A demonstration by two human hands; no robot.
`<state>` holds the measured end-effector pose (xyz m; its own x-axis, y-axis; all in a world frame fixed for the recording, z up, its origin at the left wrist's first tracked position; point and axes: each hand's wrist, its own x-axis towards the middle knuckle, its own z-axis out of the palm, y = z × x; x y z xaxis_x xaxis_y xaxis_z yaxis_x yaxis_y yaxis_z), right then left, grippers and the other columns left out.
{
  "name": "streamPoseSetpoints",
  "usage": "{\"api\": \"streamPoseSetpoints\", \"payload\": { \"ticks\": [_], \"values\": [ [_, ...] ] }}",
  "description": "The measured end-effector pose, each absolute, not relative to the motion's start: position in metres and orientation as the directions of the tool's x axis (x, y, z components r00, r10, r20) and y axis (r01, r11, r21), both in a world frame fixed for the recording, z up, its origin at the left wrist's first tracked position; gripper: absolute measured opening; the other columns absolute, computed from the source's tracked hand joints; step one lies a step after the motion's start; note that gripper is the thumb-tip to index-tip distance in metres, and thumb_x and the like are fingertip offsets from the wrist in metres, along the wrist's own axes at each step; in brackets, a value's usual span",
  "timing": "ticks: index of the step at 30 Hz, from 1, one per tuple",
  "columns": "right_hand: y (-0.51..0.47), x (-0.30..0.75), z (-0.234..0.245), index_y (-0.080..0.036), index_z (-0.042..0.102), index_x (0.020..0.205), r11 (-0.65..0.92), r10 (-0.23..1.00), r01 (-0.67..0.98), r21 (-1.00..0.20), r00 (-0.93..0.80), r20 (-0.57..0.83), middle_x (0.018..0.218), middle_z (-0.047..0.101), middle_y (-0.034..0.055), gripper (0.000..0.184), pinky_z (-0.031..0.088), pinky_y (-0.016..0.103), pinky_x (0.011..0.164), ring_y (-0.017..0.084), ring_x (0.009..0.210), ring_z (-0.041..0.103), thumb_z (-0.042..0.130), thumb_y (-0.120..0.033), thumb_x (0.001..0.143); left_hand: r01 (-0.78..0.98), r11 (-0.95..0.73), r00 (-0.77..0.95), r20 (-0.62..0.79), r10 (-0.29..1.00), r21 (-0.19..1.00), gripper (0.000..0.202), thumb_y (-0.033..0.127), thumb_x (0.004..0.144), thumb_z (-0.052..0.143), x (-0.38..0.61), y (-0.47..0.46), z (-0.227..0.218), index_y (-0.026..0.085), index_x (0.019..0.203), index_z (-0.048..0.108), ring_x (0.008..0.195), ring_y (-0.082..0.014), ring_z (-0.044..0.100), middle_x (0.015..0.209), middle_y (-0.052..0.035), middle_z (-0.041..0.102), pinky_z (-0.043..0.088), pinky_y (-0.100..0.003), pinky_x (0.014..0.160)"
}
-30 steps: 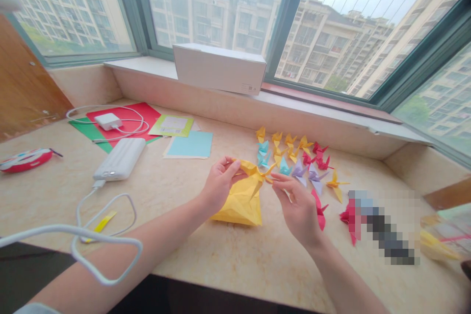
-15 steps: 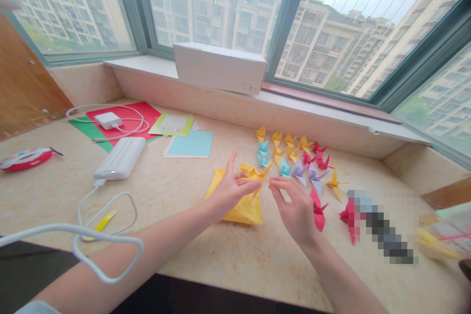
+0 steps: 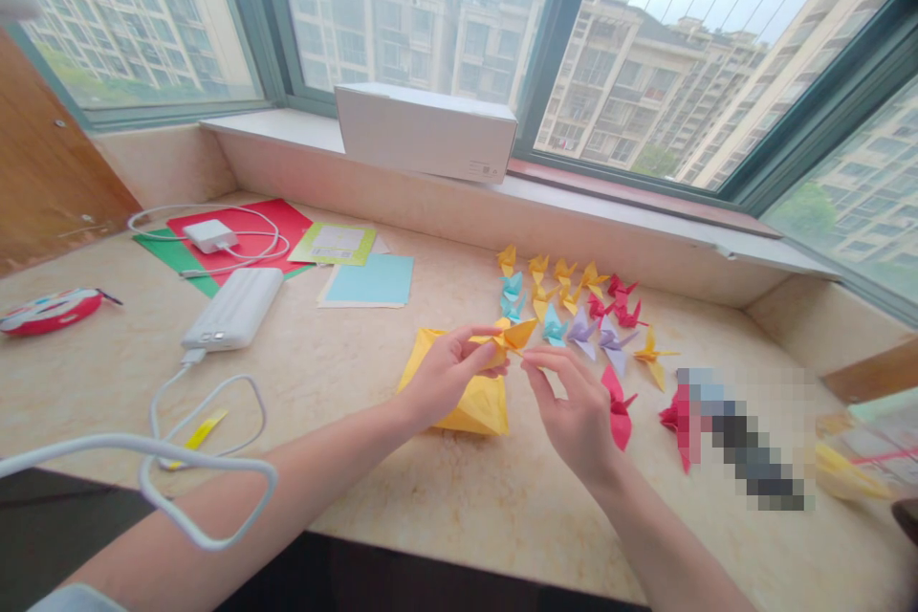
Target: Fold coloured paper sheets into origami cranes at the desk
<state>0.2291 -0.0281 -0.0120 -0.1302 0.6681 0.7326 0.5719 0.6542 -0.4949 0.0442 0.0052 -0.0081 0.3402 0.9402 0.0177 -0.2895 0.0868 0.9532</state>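
A yellow origami crane (image 3: 519, 335) is held above the counter between my two hands. My left hand (image 3: 446, 371) grips its body from the left, thumb and fingers closed, partly covering it. With thumb and forefinger pinched, my right hand (image 3: 578, 399) holds a thin point on the crane's right side. Beneath my left hand lies a yellow paper packet or stack (image 3: 477, 409), its middle partly hidden. Just past my right hand sits a large red crane (image 3: 618, 409). Rows of small folded cranes stand behind, among them a light blue crane (image 3: 555, 327) and a purple crane (image 3: 582, 333).
On the left are a white power bank (image 3: 235, 309), a white charger (image 3: 210, 235) with cables, and red paper (image 3: 279, 215). Light blue paper (image 3: 369, 281) lies at mid-left. A white box (image 3: 423, 134) stands on the window ledge. A blurred-out patch covers something at right.
My left thumb and fingers have closed in around the crane, where the forefinger was raised before. The crane has turned, with one wing now pointing up to the right. My right hand keeps its pinch.
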Motion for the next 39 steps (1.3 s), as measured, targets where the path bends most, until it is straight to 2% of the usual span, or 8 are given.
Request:
{"api": "streamPoseSetpoints", "payload": {
  "ticks": [8, 14, 18, 22, 27, 30, 33, 39],
  "values": [
    [-0.025, 0.231, -0.013, -0.023, 0.069, 0.097, 0.531, 0.78, 0.439, -0.724, 0.081, 0.621, 0.096, 0.073, 0.0073, 0.009, 0.058, 0.041, 0.083, 0.023, 0.09, 0.071, 0.062, -0.027, 0.093, -0.343, 0.134, 0.38, 0.007, 0.925, 0.93, 0.044, 0.039, 0.083, 0.073, 0.043, 0.007, -0.008, 0.015, 0.119, 0.065, 0.08, -0.0206, 0.072, 0.088, -0.0086, 0.076, 0.055, -0.038, 0.084],
    [-0.022, 0.236, -0.007, -0.02, 0.069, 0.097, 0.378, 0.884, 0.266, -0.887, 0.182, 0.431, 0.079, 0.072, 0.0038, 0.017, 0.06, 0.033, 0.066, 0.019, 0.07, 0.071, 0.068, -0.034, 0.088, -0.456, 0.289, 0.515, -0.015, 0.857, 0.842, 0.044, 0.035, 0.081, 0.077, 0.04, 0.007, -0.007, 0.019, 0.119, 0.064, 0.073, -0.0167, 0.07, 0.083, -0.0058, 0.074, 0.053, -0.033, 0.079],
    [-0.021, 0.24, -0.003, -0.023, 0.067, 0.114, 0.46, 0.864, 0.336, -0.822, 0.045, 0.502, 0.106, 0.072, 0.0095, 0.028, 0.06, 0.039, 0.081, 0.023, 0.093, 0.071, 0.068, -0.035, 0.089, -0.51, 0.405, 0.559, -0.066, 0.827, 0.759, 0.034, 0.029, 0.081, 0.077, 0.037, 0.007, -0.008, 0.02, 0.112, 0.067, 0.069, -0.0121, 0.067, 0.084, -0.0047, 0.072, 0.052, -0.028, 0.074],
    [-0.023, 0.239, -0.004, -0.028, 0.063, 0.126, 0.583, 0.799, 0.494, -0.645, -0.204, 0.566, 0.138, 0.057, 0.0106, 0.04, 0.046, 0.051, 0.106, 0.028, 0.129, 0.053, 0.069, -0.031, 0.087, -0.544, 0.461, 0.554, -0.113, 0.825, 0.701, 0.025, 0.024, 0.08, 0.077, 0.036, 0.008, -0.008, 0.02, 0.104, 0.07, 0.067, -0.0099, 0.065, 0.078, -0.0033, 0.07, 0.051, -0.024, 0.071],
    [-0.025, 0.236, -0.008, -0.026, 0.066, 0.118, 0.623, 0.766, 0.484, -0.614, -0.218, 0.605, 0.124, 0.066, 0.0099, 0.028, 0.053, 0.045, 0.098, 0.026, 0.117, 0.062, 0.065, -0.027, 0.09, -0.522, 0.493, 0.592, -0.121, 0.797, 0.696, 0.022, 0.026, 0.078, 0.078, 0.038, 0.005, -0.005, 0.017, 0.096, 0.069, 0.064, -0.0107, 0.063, 0.074, -0.0032, 0.068, 0.05, -0.025, 0.067],
    [-0.024, 0.235, -0.009, -0.024, 0.068, 0.11, 0.546, 0.819, 0.491, -0.679, -0.139, 0.557, 0.101, 0.073, 0.0068, 0.021, 0.059, 0.039, 0.082, 0.023, 0.093, 0.069, 0.066, -0.03, 0.09, -0.432, 0.387, 0.593, -0.067, 0.802, 0.815, 0.03, 0.037, 0.081, 0.074, 0.04, 0.003, -0.007, 0.02, 0.105, 0.067, 0.068, -0.0145, 0.064, 0.076, -0.0028, 0.066, 0.051, -0.027, 0.066],
    [-0.024, 0.234, -0.009, -0.023, 0.069, 0.106, 0.488, 0.854, 0.486, -0.725, -0.092, 0.512, 0.091, 0.073, 0.0048, 0.019, 0.058, 0.035, 0.071, 0.019, 0.076, 0.068, 0.066, -0.031, 0.089, -0.231, 0.108, 0.505, 0.024, 0.863, 0.967, 0.042, 0.038, 0.078, 0.076, 0.042, 0.001, -0.01, 0.022, 0.115, 0.066, 0.08, -0.0165, 0.064, 0.093, -0.0053, 0.066, 0.052, -0.027, 0.067],
    [-0.025, 0.231, -0.01, -0.023, 0.071, 0.107, 0.482, 0.874, 0.378, -0.79, -0.148, 0.462, 0.101, 0.072, 0.007, 0.019, 0.059, 0.036, 0.079, 0.02, 0.087, 0.07, 0.065, -0.029, 0.09, 0.05, -0.23, 0.351, 0.199, 0.915, 0.972, 0.026, 0.039, 0.08, 0.074, 0.044, 0.001, -0.012, 0.021, 0.098, 0.074, 0.097, -0.0225, 0.065, 0.106, -0.0086, 0.066, 0.053, -0.028, 0.075]
  ]
}}
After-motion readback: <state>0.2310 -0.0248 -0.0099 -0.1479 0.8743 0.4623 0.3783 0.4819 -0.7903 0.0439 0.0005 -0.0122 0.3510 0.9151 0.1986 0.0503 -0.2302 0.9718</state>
